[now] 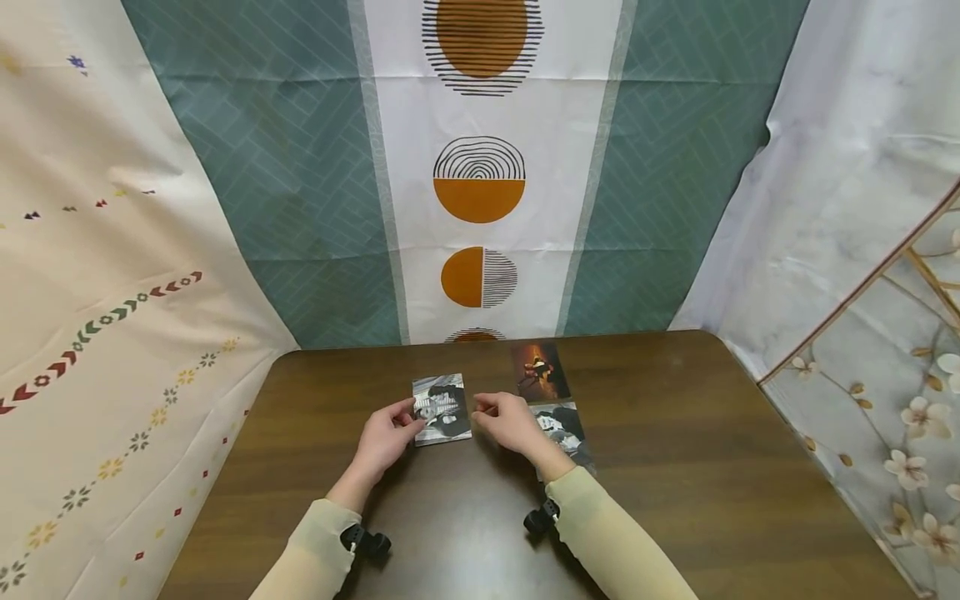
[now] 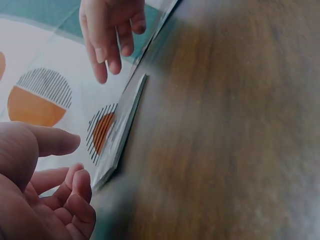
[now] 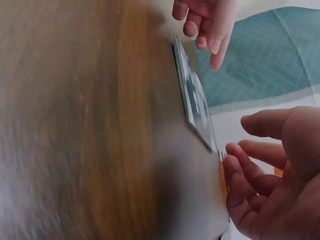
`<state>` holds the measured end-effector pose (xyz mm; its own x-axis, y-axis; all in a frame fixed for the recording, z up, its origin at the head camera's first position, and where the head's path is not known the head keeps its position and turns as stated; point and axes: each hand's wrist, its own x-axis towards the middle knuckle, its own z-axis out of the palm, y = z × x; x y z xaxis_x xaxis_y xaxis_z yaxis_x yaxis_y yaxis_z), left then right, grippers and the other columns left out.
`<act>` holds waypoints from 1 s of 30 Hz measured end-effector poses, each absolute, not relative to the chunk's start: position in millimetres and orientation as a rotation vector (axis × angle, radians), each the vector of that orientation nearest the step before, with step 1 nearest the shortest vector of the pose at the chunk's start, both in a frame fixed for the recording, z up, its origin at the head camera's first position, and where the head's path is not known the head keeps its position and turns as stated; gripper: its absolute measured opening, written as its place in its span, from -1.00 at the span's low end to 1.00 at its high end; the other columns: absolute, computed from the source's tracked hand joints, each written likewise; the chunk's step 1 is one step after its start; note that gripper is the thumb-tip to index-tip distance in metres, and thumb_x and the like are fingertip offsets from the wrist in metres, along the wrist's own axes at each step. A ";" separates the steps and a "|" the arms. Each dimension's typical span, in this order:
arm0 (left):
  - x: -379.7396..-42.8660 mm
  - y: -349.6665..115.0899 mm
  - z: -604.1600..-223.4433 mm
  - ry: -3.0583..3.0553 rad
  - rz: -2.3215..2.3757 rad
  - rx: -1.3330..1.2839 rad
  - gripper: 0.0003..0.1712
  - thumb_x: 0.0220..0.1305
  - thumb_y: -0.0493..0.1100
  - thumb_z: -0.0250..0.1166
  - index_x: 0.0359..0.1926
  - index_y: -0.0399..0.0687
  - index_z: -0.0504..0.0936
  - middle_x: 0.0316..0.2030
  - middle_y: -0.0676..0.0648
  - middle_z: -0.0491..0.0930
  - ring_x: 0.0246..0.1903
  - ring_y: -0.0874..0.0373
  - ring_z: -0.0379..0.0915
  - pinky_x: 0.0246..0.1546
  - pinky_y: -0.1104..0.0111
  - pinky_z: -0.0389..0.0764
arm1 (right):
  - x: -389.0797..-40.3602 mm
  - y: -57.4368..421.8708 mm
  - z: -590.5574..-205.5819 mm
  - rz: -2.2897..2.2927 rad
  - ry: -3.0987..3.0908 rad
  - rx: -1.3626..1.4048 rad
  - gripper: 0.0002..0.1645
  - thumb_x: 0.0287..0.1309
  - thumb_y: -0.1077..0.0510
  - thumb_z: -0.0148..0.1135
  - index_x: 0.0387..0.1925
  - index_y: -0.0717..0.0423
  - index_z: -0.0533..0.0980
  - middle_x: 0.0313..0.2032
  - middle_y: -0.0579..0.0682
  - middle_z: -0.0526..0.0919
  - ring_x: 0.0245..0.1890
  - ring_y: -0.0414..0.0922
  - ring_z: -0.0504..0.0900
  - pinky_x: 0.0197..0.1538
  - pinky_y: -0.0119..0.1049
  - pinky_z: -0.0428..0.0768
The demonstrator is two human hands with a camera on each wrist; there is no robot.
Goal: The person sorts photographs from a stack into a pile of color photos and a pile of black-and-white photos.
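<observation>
Black-and-white photo stack is lying flat on the wooden table, near the middle of its far half. Two more prints are laid out just right of the stack: an orange-toned photo further back and a second black-and-white photo nearer, partly covered by the right forearm.

Progress, as judged: two prints appear dealt out; the stack looks several prints thick, so most seems left.

Left hand is at the stack's left edge, fingers loosely curled; thumb tip looks to touch the edge, no grip seen. Right hand is just right of the stack, fingers half curled, holding nothing, slightly apart from it.

Hard to tell: exact contact at the left edge, print count, picture content. Both wrist views are blurred.
</observation>
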<state>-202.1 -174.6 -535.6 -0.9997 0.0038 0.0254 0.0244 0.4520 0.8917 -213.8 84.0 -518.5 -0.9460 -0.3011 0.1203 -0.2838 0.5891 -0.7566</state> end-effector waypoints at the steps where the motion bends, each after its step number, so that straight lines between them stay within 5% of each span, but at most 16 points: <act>1: -201.1 -174.7 -538.1 -2.669 -1.625 -0.022 -0.43 0.32 -0.27 0.48 0.30 -0.39 0.63 -0.37 -0.04 0.55 -0.45 0.13 0.40 -0.45 0.37 0.39 | -212.9 83.1 -520.5 -1.310 2.785 -0.508 -0.50 0.42 0.15 0.35 0.30 0.26 0.64 -0.05 0.03 0.78 -0.08 -0.02 0.75 -0.03 -0.09 0.67; 30: -203.2 -176.3 -537.5 -2.845 -1.332 -0.123 -0.46 0.34 -0.20 0.39 0.24 -0.48 0.65 -0.46 0.01 0.54 -0.40 0.11 0.40 -0.26 0.25 0.41 | -220.2 64.7 -534.7 -1.024 2.906 -0.469 -0.43 0.32 0.05 0.41 0.29 0.19 0.66 -0.07 0.08 0.67 -0.03 0.02 0.64 0.05 -0.07 0.59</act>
<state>-203.2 -176.3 -537.5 -0.9969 0.0719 0.0311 0.0699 0.6381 0.7668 -220.2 64.7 -534.7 -0.9545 -0.2886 0.0753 -0.2721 0.7390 -0.6163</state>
